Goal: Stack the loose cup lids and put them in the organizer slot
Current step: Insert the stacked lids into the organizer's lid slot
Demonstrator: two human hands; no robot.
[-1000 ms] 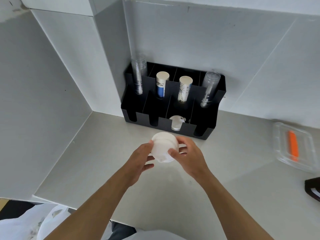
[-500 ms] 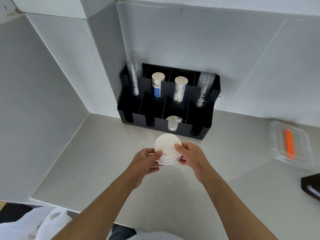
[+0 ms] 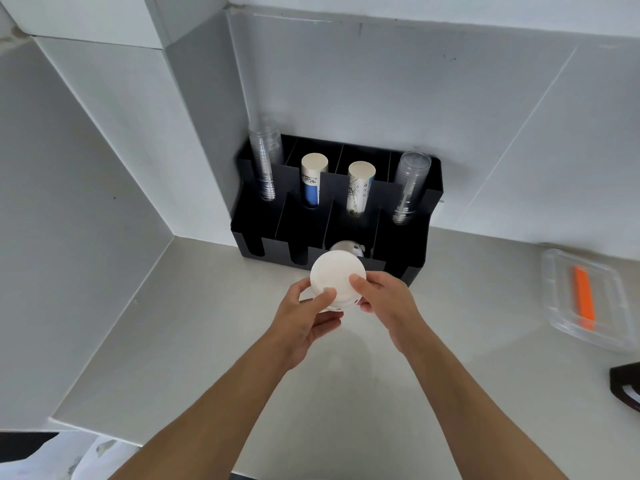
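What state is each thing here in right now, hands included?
Lid stack: held off the counter between both hands.
Left hand: gripping the stack.
Right hand: gripping the stack.
Organizer: upright against the wall; one front slot already holds lids.
Clear cups: stacked in the back corner slots.
Paper cups: stacked in the back middle slots.
Clear container: closed, orange item inside.

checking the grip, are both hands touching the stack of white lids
Touching. The head view shows the left hand and right hand pinching the lid stack from either side.
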